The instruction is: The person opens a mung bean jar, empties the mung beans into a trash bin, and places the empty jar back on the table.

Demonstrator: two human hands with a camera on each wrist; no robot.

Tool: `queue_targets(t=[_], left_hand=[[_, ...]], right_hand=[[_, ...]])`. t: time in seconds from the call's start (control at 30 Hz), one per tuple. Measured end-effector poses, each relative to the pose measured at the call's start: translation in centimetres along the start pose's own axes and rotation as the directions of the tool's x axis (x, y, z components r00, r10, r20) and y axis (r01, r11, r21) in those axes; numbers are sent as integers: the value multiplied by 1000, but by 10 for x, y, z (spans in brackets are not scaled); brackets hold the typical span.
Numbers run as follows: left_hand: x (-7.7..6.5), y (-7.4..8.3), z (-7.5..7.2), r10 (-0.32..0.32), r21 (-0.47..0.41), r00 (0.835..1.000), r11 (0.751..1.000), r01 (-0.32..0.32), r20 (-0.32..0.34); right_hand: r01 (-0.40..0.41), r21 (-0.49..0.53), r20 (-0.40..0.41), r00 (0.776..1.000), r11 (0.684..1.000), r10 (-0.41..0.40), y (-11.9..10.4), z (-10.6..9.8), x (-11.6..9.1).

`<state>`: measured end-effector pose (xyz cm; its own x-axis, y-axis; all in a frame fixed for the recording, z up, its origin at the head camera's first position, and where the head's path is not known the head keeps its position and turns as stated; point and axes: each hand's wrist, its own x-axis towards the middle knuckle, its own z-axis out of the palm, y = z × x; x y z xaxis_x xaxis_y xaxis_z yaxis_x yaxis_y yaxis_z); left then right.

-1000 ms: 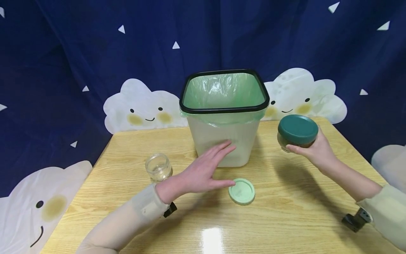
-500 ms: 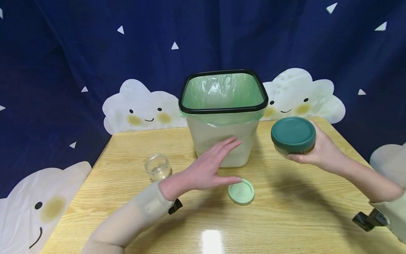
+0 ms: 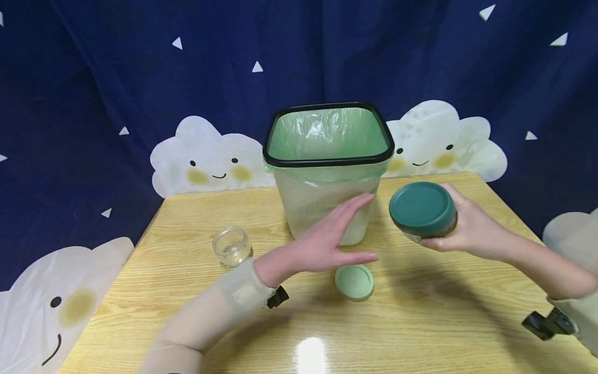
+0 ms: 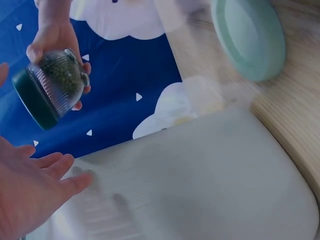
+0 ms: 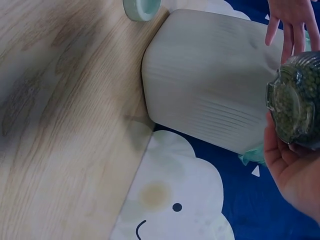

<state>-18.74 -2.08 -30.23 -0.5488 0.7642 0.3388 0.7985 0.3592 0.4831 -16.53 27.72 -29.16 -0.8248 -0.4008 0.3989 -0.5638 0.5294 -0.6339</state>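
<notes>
My right hand (image 3: 474, 226) grips a ribbed glass jar (image 4: 62, 82) with a dark green lid (image 3: 420, 205), raised over the right side of the table. Small green grains fill the jar, as the right wrist view shows through its glass bottom (image 5: 295, 100). In the head view it tilts with its lid towards the camera. To its left, my left hand (image 3: 327, 241) is held in the air with straight fingers and thumb spread apart, holding nothing. Its fingertips point at the jar, a short gap away. Below that hand lies a pale green round lid (image 3: 354, 283) on the table.
A whitish bin (image 3: 327, 202) with a black rim and green liner stands at the back middle of the wooden table (image 3: 420, 322). An open, small clear glass jar (image 3: 232, 246) stands to the left. Behind hangs a blue curtain (image 3: 299, 47) with clouds.
My right hand has brought the lidded jar left and slightly lower, tipping its lid more towards the camera. My left hand has moved right and slightly up, narrowing the gap between them.
</notes>
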Motion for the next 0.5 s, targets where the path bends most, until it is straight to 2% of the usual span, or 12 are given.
queue_targets(t=[0.27, 0.5], left_hand=[[5, 5, 5, -57, -95, 998, 994, 58, 19], [7, 8, 6, -66, -109, 998, 992, 66, -2]], right_hand=[[48, -58, 76, 996, 997, -44, -6, 1, 0], [86, -71, 130, 989, 994, -76, -10, 7, 2]])
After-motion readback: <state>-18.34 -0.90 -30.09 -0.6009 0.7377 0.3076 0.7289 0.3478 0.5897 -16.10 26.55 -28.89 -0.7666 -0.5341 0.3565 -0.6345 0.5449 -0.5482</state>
